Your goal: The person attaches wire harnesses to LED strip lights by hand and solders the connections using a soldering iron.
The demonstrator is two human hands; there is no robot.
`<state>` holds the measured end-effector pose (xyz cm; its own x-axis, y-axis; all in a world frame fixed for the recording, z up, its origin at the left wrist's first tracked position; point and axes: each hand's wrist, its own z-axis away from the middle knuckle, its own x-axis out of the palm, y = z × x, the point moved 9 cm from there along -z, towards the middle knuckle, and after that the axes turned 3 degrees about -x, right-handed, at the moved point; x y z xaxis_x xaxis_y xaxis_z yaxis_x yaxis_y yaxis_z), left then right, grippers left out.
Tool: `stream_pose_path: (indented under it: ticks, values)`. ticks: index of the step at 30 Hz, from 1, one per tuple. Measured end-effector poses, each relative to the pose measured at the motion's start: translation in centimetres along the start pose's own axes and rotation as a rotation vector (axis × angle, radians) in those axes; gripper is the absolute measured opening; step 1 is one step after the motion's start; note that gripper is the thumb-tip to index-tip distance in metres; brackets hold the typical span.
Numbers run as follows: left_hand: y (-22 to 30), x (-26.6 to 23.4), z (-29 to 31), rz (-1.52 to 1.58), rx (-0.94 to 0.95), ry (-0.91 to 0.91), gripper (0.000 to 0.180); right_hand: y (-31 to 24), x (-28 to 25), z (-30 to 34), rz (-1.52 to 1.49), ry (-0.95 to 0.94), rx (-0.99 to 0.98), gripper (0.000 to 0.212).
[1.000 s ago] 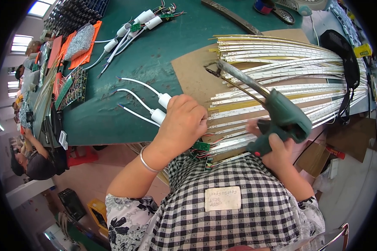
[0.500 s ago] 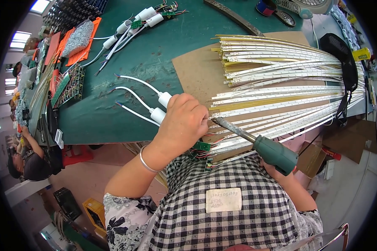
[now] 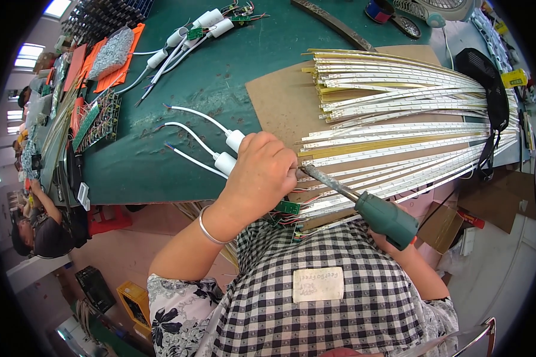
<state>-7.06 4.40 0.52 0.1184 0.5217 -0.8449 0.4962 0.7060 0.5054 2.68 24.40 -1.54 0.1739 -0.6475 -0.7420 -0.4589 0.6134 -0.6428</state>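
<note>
Closely clenched left hand, contents hidden, right hand apparently gripping green soldering gun, slender white strips.

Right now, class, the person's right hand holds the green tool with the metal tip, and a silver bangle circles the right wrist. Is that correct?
Not quite: the head view shows the silver bangle circling the wrist of the left hand, not the right. The right hand does hold the green tool with the metal tip.

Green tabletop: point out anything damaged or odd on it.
The green tabletop looks worn left of the cardboard sheet: dark specks and pale, scuffed patches break its otherwise plain surface around the white cables.
</note>
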Motion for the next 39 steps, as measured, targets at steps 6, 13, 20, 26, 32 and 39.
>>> stream_pose_path:
  ticks: [6,13,20,26,32,39]
  values:
    - [0.0,0.1,-0.1,-0.017,0.005,0.010,0.010,3.0,0.0,2.4,-0.741,0.183,0.404,0.030]
    - [0.2,0.0,-0.1,-0.023,0.030,0.030,0.011,2.9,-1.8,2.0,-0.823,0.425,0.387,0.054]
    - [0.1,0.0,0.1,-0.036,0.023,0.030,0.011,4.7,-2.6,2.7,-0.955,0.599,0.384,0.056]
    - [0.0,0.2,0.0,-0.038,-0.013,0.004,0.011,5.4,-3.3,1.1,-1.002,0.586,0.435,0.057]
    - [0.7,-0.3,-0.1,-0.082,-0.013,0.011,0.011,5.1,-3.5,-0.6,-1.098,0.489,0.487,0.061]
    - [0.3,-0.2,0.4,-0.103,-0.057,0.004,0.009,4.8,-3.5,2.1,-1.077,0.564,0.478,0.059]
